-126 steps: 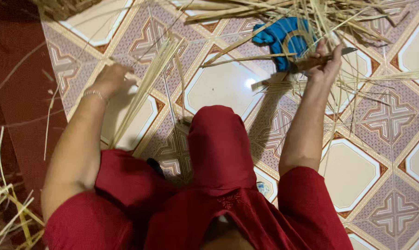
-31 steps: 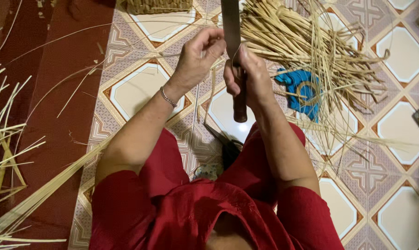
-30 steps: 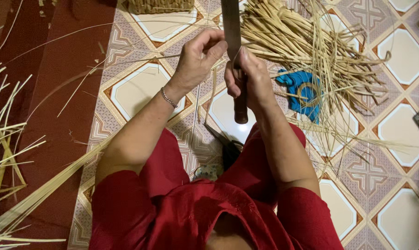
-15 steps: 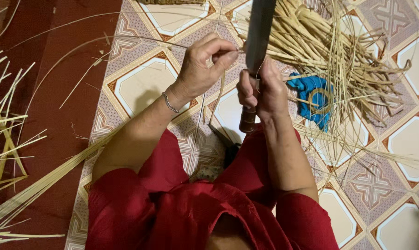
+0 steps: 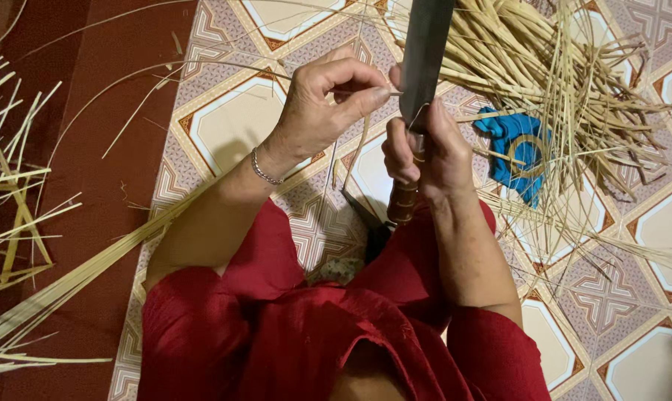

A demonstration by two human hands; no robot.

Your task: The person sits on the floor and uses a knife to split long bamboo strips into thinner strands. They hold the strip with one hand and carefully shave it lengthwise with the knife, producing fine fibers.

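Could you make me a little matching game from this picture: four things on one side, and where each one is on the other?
Things:
1. knife
2. thin strip
3. blue cloth
4. bracelet

Places:
A. under the heap of strips on the tiled floor
B. on the left wrist
C. upright in the right hand
D. pinched by the left hand

Pairs: 1-C, 2-D, 3-A, 4-B
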